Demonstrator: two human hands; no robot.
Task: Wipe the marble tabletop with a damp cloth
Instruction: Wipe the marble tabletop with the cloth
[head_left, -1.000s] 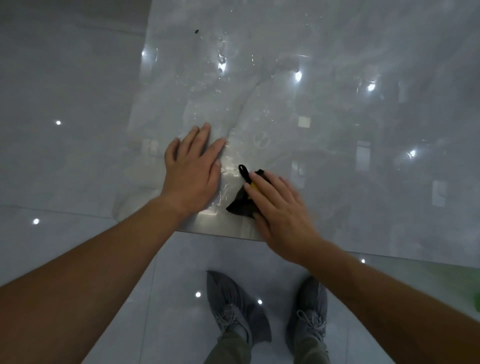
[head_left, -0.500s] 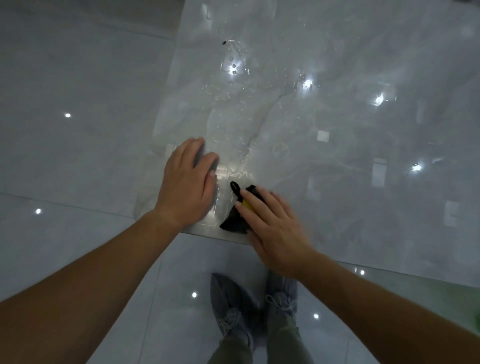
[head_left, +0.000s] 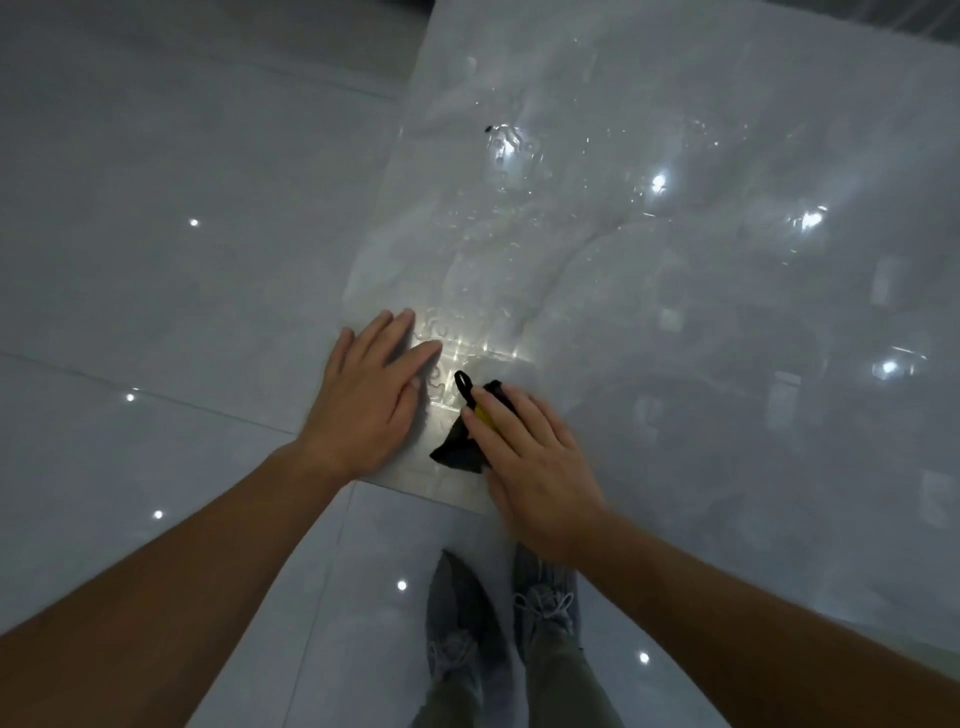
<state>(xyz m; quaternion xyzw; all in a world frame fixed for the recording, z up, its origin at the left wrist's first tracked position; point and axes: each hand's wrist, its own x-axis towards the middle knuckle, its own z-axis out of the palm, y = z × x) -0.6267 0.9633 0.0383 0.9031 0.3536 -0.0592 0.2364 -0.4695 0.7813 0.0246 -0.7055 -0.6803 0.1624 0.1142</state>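
Note:
The glossy grey-white marble tabletop (head_left: 701, 338) fills the upper right of the head view, with water streaks and droplets on it. A small black cloth (head_left: 457, 449) with a loop and a bit of yellow lies at the table's near-left corner. My right hand (head_left: 530, 462) presses flat on the cloth and covers most of it. Just left of it, my left hand (head_left: 369, 400) rests flat on the wet marble by the left edge, fingers spread, holding nothing.
A small dark speck (head_left: 489, 129) sits farther up the tabletop among the droplets. The table's left edge (head_left: 384, 171) and near edge (head_left: 431, 493) border a shiny tiled floor (head_left: 156, 260). My grey shoes (head_left: 457, 629) stand right below the near edge.
Both hands and the cloth have stayed together at the near-left corner of the table. The view has shifted, so they sit farther right and more of the left floor shows.

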